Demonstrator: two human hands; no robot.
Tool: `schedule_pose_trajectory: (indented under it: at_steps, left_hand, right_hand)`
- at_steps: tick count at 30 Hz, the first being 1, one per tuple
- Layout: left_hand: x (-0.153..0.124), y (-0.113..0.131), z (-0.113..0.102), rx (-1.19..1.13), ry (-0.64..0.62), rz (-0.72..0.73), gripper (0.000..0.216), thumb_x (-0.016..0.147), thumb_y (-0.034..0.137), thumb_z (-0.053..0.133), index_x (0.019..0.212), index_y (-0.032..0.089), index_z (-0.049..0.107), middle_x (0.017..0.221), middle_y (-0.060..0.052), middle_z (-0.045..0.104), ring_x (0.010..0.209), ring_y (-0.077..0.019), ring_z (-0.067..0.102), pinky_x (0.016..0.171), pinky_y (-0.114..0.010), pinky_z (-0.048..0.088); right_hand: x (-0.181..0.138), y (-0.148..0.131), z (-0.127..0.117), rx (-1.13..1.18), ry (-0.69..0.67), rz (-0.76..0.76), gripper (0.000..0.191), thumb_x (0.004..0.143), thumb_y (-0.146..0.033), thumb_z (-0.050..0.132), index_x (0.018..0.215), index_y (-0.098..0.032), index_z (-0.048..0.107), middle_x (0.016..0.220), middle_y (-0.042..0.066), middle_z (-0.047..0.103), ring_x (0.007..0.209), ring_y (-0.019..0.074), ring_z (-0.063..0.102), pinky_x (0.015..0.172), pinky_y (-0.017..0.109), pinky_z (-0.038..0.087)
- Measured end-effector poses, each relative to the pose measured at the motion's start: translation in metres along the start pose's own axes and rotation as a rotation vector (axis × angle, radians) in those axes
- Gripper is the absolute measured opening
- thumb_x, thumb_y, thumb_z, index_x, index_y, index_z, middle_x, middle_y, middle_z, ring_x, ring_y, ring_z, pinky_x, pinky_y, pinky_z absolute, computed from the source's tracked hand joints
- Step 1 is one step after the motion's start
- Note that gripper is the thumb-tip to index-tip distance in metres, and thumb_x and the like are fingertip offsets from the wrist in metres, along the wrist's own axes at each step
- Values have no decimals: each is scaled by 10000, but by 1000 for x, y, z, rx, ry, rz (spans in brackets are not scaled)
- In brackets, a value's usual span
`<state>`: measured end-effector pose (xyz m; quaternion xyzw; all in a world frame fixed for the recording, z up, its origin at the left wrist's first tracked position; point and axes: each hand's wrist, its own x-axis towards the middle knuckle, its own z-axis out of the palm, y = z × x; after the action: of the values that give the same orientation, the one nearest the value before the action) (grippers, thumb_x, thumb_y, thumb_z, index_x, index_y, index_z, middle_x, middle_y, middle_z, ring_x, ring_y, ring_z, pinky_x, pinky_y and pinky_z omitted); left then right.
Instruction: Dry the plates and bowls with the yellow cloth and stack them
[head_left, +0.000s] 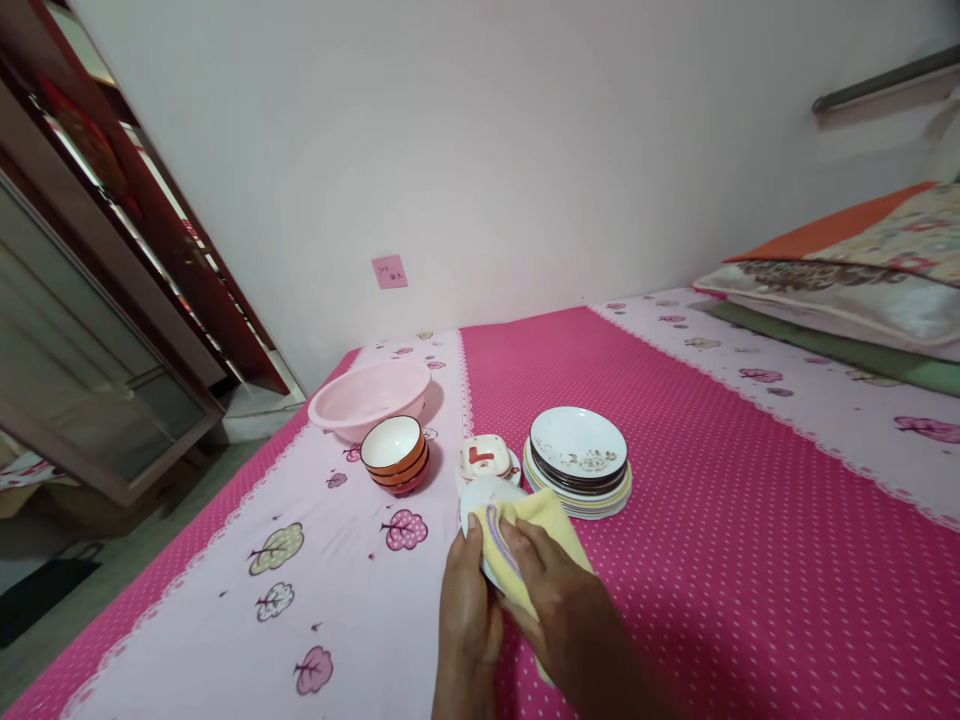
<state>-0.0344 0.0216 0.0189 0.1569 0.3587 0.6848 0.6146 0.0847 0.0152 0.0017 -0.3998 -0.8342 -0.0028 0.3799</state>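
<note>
Wiping of a small white plate (480, 510) is being shown, with the plate being held just above the bedspread (750, 560), in front of the plate stack (579, 462) and near a small patterned dish (484, 457). The plate is being gripped at its left rim by the left hand (466, 610), thumb lying on the upper face and fingers presumably curled beneath, though these are hidden. A yellow cloth (525, 535) is being pressed onto the plate by the right hand (559, 600), which is closed over the cloth with fingers spread flat. The plate is being judged stiff, light and fragile, probably glazed ceramic, and therefore slippery where the glaze is bare; the rim is being taken as the safest hold, with support underneath. The cloth is being judged soft and limp, conforming to the plate and adding grip. To the left, stacked orange bowls (395, 455) are being seen beside a pink basin (369, 397); whether they are touching cannot be told. Folded bedding (847, 270) is lying at the far right.
</note>
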Motion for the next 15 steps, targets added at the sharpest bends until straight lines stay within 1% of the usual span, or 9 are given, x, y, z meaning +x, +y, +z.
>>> schedule_pose_trajectory:
  at_steps: [2,3,4,5,8,9,11,13,15]
  left_hand:
    - [1,3,-4,3,-38,-45,369,868,354,780,1142,111,736,1088,-150,808,1052,-287,754,1048,-434,557]
    - [2,5,-7,2,-61,-65,389,882,351,767,1188,116,724,1119,-151,805,1091,-293,746,1070,-440,544]
    - [2,6,-8,1,-84,-80,400,896,344,752,1226,121,712,1155,-152,799,1136,-297,733,1092,-444,529]
    - [2,8,-9,2,-103,-92,398,909,334,738,1245,123,707,1185,-153,792,1178,-299,717,1112,-445,514]
    - [1,9,-9,14,-138,-108,351,930,327,710,1204,109,733,1212,-161,784,1250,-313,679,1149,-450,479]
    - [0,8,-8,19,-157,-118,343,931,335,708,1186,108,743,1206,-163,785,1259,-321,672,1155,-458,471]
    - [-3,5,-5,41,-217,-133,338,924,345,718,1175,121,756,1190,-158,790,1265,-335,666,1165,-482,455]
    - [-6,2,-4,65,-284,-116,316,873,312,772,1140,142,775,1172,-142,796,1261,-347,664,1168,-507,446]
    - [-9,-1,-6,76,-317,-87,299,822,271,811,1095,152,793,1177,-134,793,1258,-356,658,1164,-523,443]
  right_hand:
    - [4,14,-18,134,2,11,591,873,-87,491,1456,-174,544,1338,112,714,1208,254,698,1019,380,604]
    - [5,23,-28,176,19,18,555,901,-120,489,1446,-197,559,1333,90,722,1197,237,704,1014,355,602]
    - [7,33,-38,179,80,76,504,925,-141,493,1411,-228,593,1286,66,747,1142,222,728,965,326,617]
    - [8,42,-49,164,125,118,469,941,-155,498,1391,-232,605,1258,66,757,1105,226,740,912,322,631]
    - [12,56,-71,89,285,205,460,964,-169,500,1416,-200,581,1300,107,725,1152,276,702,940,410,608]
    - [13,54,-75,59,337,192,463,969,-163,499,1424,-193,572,1313,112,714,1185,284,676,972,435,588]
    - [15,39,-76,24,381,87,480,967,-145,493,1442,-184,553,1345,114,689,1261,288,609,1037,461,536]
    - [16,17,-68,27,305,-52,540,931,-113,482,1466,-171,531,1418,114,641,1353,288,524,1103,479,470]
    - [17,-4,-56,34,159,-117,622,850,-67,486,1458,-185,541,1477,88,606,1411,277,470,1150,491,405]
